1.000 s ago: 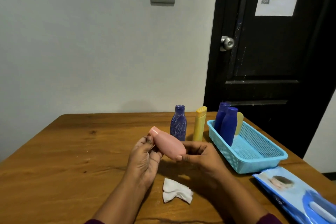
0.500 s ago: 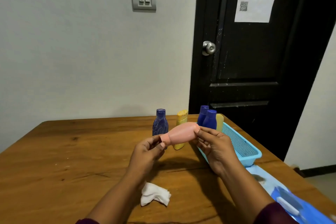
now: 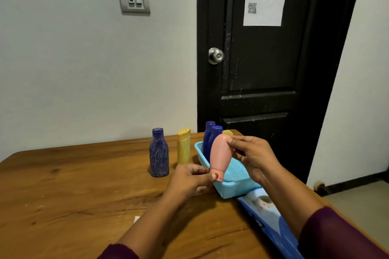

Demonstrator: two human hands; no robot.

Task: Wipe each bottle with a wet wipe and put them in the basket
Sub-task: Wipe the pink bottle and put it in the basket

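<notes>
On the wooden worktop (image 3: 63,185), the dark blue patterned plastic bottle (image 3: 159,153) stands left of the yellow plastic bottle (image 3: 183,148), itself just left of the light blue plastic mesh basket (image 3: 235,190). 2 dark blue plastic bottles (image 3: 215,135) stand in the basket's far end. The pink plastic bottle (image 3: 219,155) is held cap-down over its near left rim. The blue wet-wipe pack (image 3: 271,216) lies before the basket.

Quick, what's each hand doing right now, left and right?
Left hand: pinching the cap end of the pink bottle.
Right hand: holding the same bottle's upper end with its fingertips.
</notes>
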